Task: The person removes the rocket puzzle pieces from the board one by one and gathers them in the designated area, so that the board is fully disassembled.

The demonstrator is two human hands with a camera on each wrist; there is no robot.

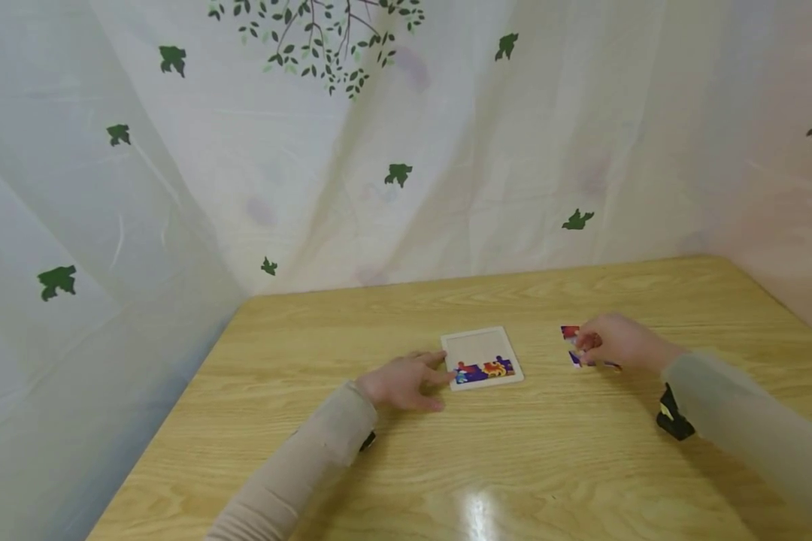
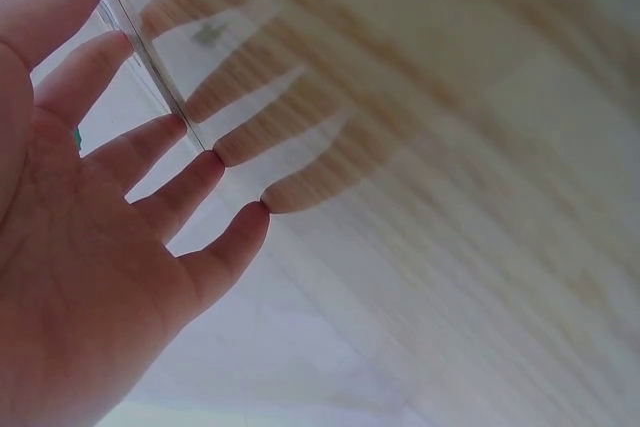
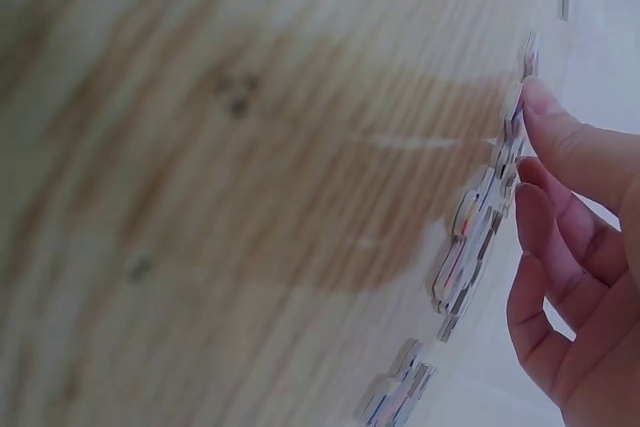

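A square wooden puzzle tray (image 1: 476,346) lies on the table, with joined purple, red and orange jigsaw pieces (image 1: 494,370) along its near side. My left hand (image 1: 406,382) rests at the tray's left edge, fingers spread and loosely bent; its fingertips (image 2: 245,232) meet the surface in the left wrist view. To the right of the tray, my right hand (image 1: 619,342) pinches a puzzle piece among loose ones (image 1: 569,331), thumb and fingers partly covering them. In the right wrist view, several thin loose pieces (image 3: 465,262) show edge-on beside the fingers.
The wood-grain table (image 1: 487,451) reaches back to a pale curtain (image 1: 446,225) printed with green leaves and birds. A black wrist device (image 1: 674,419) sticks out below the right sleeve. Another group of loose pieces (image 3: 398,387) lies close to the right hand.
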